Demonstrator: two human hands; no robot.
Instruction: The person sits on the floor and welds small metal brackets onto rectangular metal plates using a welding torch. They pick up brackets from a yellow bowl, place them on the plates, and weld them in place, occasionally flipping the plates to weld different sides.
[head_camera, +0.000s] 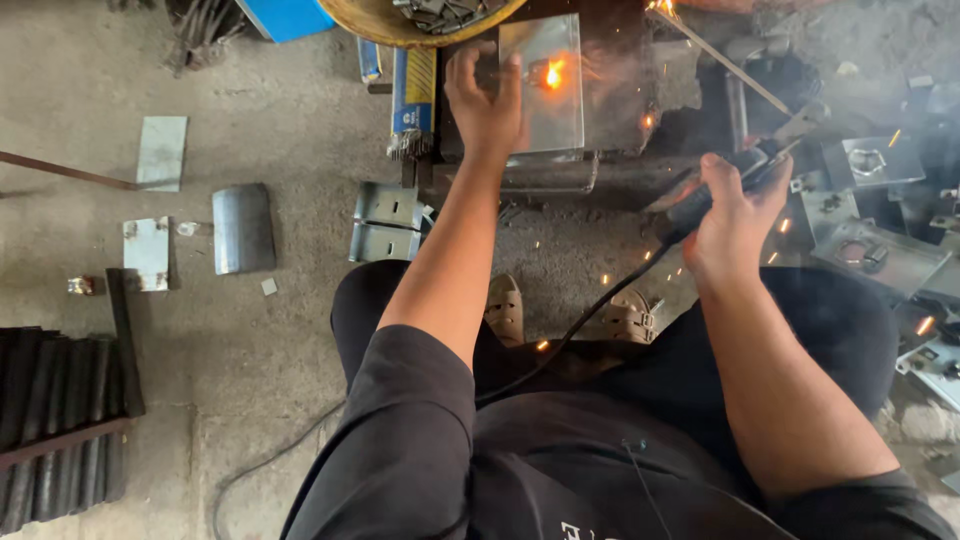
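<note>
The left hand (487, 105) lies flat with fingers spread on the near left part of a shiny rectangular metal plate (545, 90), pressing it down on a dark steel work stand (560, 175) at the far middle of the concrete floor (250, 370). An orange glowing spot (553, 72) burns on the plate just beside the left fingertips, and small sparks scatter over the floor toward the right. The right hand (735, 220) is well apart from the plate, to the right and nearer the body, fist wrapped around a black electrode holder (745, 170). A thin welding rod (725, 62) slants up from the holder toward the far edge, its tip glowing. A black cable (600, 305) runs from the holder down between the knees, past two tan sandals (570, 312).

Left of the stand the floor is open, rough and grey, with only scattered scraps: a curved grey sheet piece (243, 228), two flat light offcuts (160, 152), and a folded bracket (385, 222) touching the stand's near left foot. Dark corrugated sheets (55, 420) are stacked at the near left edge. The right side is crowded with dull metal boxes (875, 240) bearing punched holes, close beside the right hand. A yellow round basin (400, 25) of small metal parts sits at the far edge, just beyond the left hand
</note>
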